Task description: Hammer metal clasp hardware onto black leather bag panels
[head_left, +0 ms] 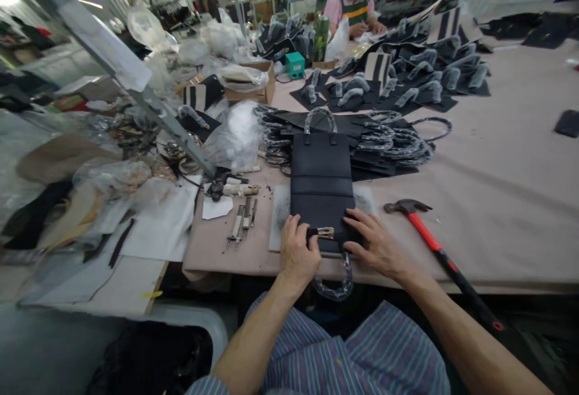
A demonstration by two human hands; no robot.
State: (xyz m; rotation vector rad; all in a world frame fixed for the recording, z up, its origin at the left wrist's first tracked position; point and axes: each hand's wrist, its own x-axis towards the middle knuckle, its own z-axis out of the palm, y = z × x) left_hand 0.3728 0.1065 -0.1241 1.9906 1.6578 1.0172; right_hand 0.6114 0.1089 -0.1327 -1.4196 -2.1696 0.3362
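Note:
A black bag panel [321,163] lies flat on a pale board [281,205] at the table's front edge. Plastic-wrapped handles stand out at both ends, the near handle [337,289] hanging over the edge. My left hand [299,249] is closed at the panel's left side, pinching a short black strap [313,238] beside a gold-coloured metal clasp [325,232]. Across from it, my right hand [377,244] rests on the panel's right edge with fingers spread and thumb apart. What lies under the right fingertips is hidden.
A claw hammer [427,232] lies to the right, handle past the table edge. Small metal tools [242,220] lie left. Behind are stacked handled panels [389,139], more black pieces [420,75], a teal box [295,65] and a co-worker [353,3]. A metal post [149,105] slants at left.

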